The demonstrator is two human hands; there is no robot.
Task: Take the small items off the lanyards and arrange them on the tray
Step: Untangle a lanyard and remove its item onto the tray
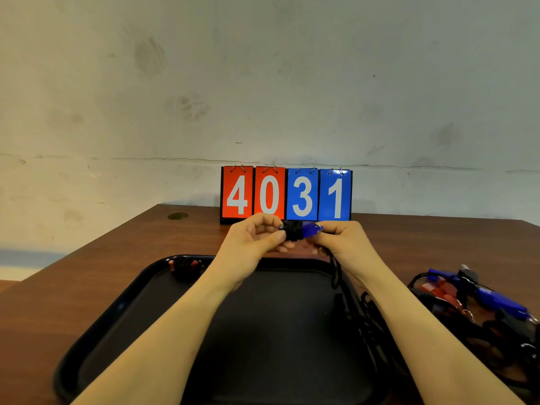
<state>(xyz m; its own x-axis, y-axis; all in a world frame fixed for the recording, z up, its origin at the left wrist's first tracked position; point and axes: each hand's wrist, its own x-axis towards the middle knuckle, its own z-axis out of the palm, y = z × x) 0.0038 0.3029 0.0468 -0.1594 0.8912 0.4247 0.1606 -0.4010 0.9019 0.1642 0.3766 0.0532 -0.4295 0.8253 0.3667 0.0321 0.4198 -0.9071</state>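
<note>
Your hands meet above the tray's (pixel 117 311) far edge. Left hand (pixel 254 241) pinches a black clip (pixel 292 233); right hand (pixel 342 241) pinches the blue item (pixel 311 229) joined to it. What that item is, hard to tell. A black cord (pixel 336 273) drops from your right hand, lost against the dark tray. Small red-and-black item (pixel 185 266) in the tray's far-left corner, blurred. Lanyard pile (pixel 479 305) right of the tray, tangled, cut off at the frame edge. Brown table (pixel 87 270), stained pale wall (pixel 204 83), score cards (pixel 286 194) reading 4031
</note>
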